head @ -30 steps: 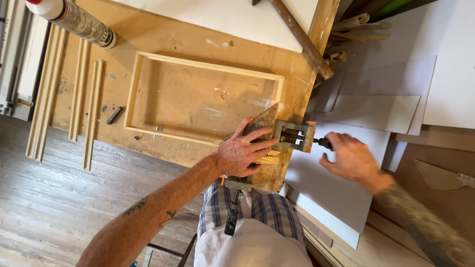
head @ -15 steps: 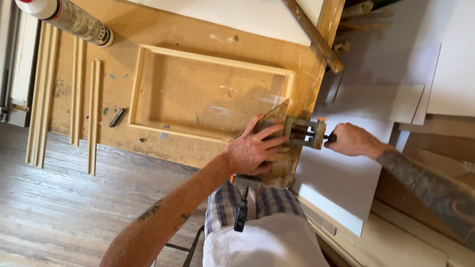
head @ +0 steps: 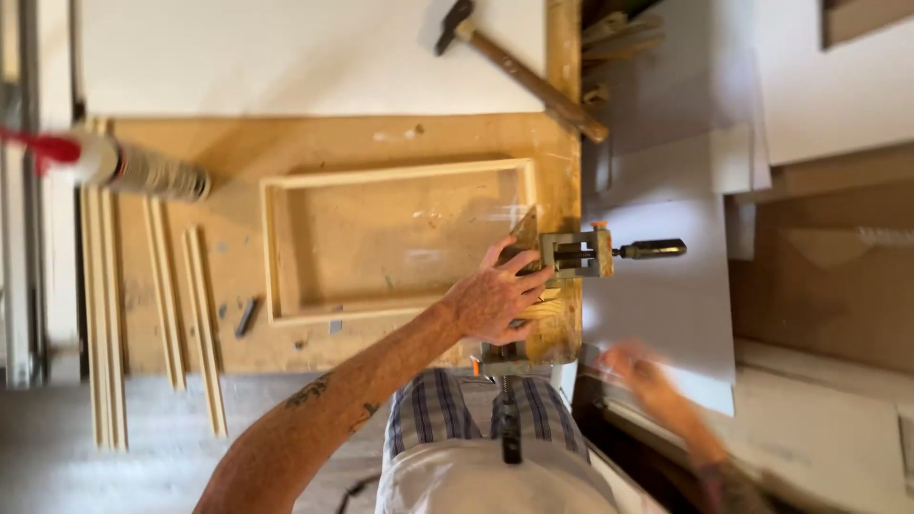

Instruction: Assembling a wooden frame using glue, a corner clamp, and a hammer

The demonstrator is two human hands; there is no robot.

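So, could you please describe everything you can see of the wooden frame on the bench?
The wooden frame is a shallow rectangle of pale, unfinished strips, lying flat on the plywood bench top with bare board showing inside it. Its near right corner sits under the left hand, which presses down beside a metal corner clamp gripping that corner; a second screw clamp hangs at the bench edge below. The blurred right hand is off the frame.

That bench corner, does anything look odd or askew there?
The hammer lies slanted, its handle end reaching past the board's edge. The right hand is blurred. The left hand rests by the clamp; the frame sits square.
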